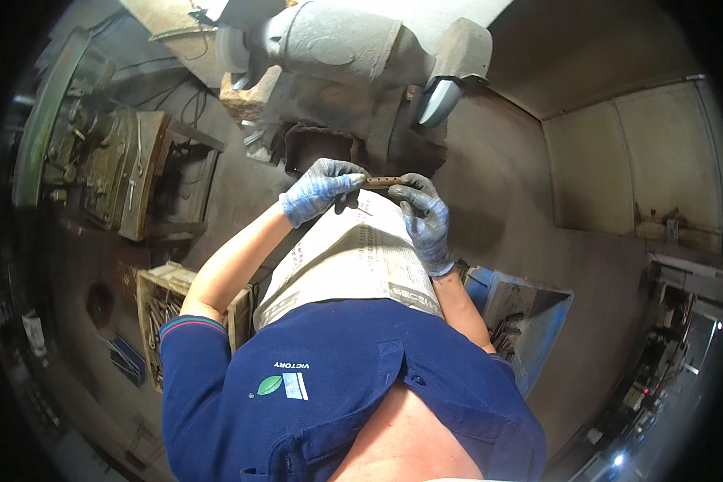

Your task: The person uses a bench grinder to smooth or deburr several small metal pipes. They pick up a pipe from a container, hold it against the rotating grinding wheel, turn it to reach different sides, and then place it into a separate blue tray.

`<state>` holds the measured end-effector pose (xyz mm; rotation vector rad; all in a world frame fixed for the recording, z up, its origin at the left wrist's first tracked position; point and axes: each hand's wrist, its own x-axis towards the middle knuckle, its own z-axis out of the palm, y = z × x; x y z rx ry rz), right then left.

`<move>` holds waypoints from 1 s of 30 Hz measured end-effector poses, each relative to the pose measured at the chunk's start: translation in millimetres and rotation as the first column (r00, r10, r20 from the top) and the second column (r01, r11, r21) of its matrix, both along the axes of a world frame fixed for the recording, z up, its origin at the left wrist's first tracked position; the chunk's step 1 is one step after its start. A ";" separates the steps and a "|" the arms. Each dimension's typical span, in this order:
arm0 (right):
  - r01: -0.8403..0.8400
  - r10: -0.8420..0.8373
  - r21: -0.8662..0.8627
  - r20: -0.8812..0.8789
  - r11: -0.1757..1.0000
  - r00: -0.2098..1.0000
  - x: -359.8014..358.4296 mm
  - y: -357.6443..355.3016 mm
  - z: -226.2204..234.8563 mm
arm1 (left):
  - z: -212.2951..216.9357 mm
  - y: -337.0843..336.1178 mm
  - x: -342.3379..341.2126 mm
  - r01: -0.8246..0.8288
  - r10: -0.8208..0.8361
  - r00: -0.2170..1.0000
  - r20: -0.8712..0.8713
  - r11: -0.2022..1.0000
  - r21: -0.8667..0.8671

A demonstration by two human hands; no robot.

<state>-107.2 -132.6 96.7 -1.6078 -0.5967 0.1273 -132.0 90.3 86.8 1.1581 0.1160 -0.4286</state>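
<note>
A short brown metal bar [383, 182] with a row of small holes along it is held level above my lap. My left hand [321, 189], in a blue and grey work glove, pinches its left end. Gloved the same way, my right hand [422, 215] grips the right end between thumb and fingers. Both hands are closed on the one piece, and their fingertips hide its ends. Under them a pale printed sack cloth [337, 269] covers my lap. Just beyond the hands stands a grey grinding machine [337, 44] with a wheel [440, 102] at its right.
A wooden crate [186, 277] of metal pieces stands on my left, and a blue bin [550, 313] with more pieces on my right. Farther left is a bench [149, 173] with tools and a green-edged machine [52, 120]. Panels [602, 161] rise at the right.
</note>
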 end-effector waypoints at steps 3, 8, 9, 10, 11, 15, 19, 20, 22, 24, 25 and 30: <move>0.157 -0.156 0.042 -0.022 0.987 0.987 -1.2 1.4 1.8 | -2.6 1.1 16.0 -0.008 0.005 0.996 0.085 1.000 0.030; 0.295 -0.295 0.099 -0.010 0.950 0.955 6.8 -5.5 -15.9 | -3.6 -11.3 27.1 -0.138 0.113 0.980 0.163 0.979 0.153; 0.304 -0.305 0.093 0.001 0.948 0.952 6.8 -4.6 -15.7 | -10.1 -17.3 30.0 -0.155 0.114 0.969 0.218 0.971 0.182; 0.313 -0.315 0.085 0.013 0.946 0.949 6.2 -4.7 -15.2 | -13.5 -23.6 32.6 -0.174 0.114 0.956 0.272 0.963 0.207; 0.329 -0.332 0.076 0.021 0.941 0.943 6.5 -5.1 -15.7 | -16.2 -27.1 36.9 -0.186 0.122 0.953 0.277 0.959 0.216; 0.390 -0.384 -0.040 0.109 0.920 0.917 11.1 -10.3 -18.1 | -21.5 -37.0 48.5 -0.252 0.187 0.941 0.283 0.945 0.211; 0.484 -0.479 -0.001 0.140 0.875 0.867 23.4 -3.3 -26.8 | -33.3 -41.6 64.7 -0.300 0.280 0.934 0.223 0.952 0.063; 0.484 -0.476 -0.025 0.147 0.874 0.867 26.6 -4.9 -32.9 | -39.1 -42.0 70.2 -0.295 0.277 0.940 0.198 0.953 0.067; 0.485 -0.469 -0.074 0.160 0.872 0.868 34.7 -8.9 -42.5 | -45.1 -43.6 81.7 -0.285 0.272 0.951 0.148 0.956 0.074; 0.480 -0.437 -0.142 0.255 0.865 0.863 44.4 -12.7 -43.8 | -46.5 -50.6 92.7 -0.317 0.314 0.944 0.100 0.948 0.011; 0.481 -0.419 -0.172 0.301 0.860 0.857 50.1 -13.1 -43.3 | -46.4 -55.0 98.4 -0.334 0.333 0.938 0.093 0.942 -0.004; 0.495 -0.484 -0.141 0.106 0.857 0.868 71.0 -23.2 -52.8 | -62.7 -76.2 121.1 -0.380 0.378 0.924 0.052 0.924 0.031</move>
